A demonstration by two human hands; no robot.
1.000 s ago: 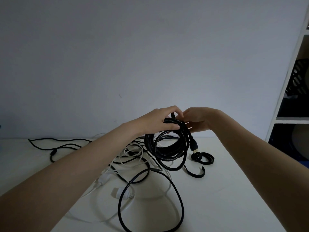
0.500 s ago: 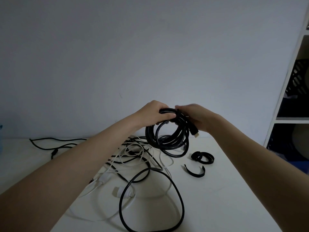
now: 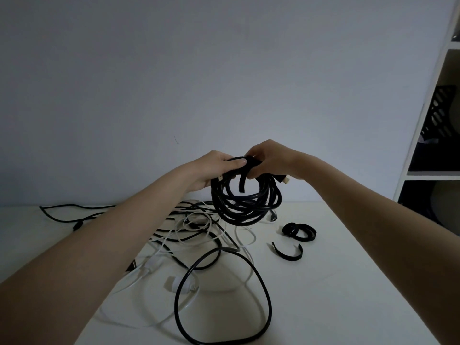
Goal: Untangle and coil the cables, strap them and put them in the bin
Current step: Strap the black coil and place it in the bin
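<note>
At the centre of the frame I held the coiled black round cable [image 3: 245, 200] up off the white tabletop [image 3: 336, 282], its loops hanging below my hands and their lowest turns dipping toward the loose cables behind them. My left hand [image 3: 216, 170] was curled round the top of the coil on its left side, the thumb laid across the strands. My right hand [image 3: 268, 158] pinched a flat black strap [image 3: 245, 179] that lay over the top of the coil, one end of it hanging down inside the ring; my fingers hid how far round the bundle it went. A pale connector tip [image 3: 286, 180] poked out under my right wrist, too dim to identify. In the lower middle of the frame lay the tangle of thin white cables [image 3: 191, 225] and a loose black cable loop [image 3: 224, 295], parts of both covered by my left forearm. A further thin black cable [image 3: 72, 212] trailed off at mid left. To the right of the tangle sat a curled-up black strap roll [image 3: 299, 231] and, just below it, an open curved black strap [image 3: 288, 253]. At the right edge a white shelf unit [image 3: 423, 145] was cut off, its dark contents too murky to make out.
</note>
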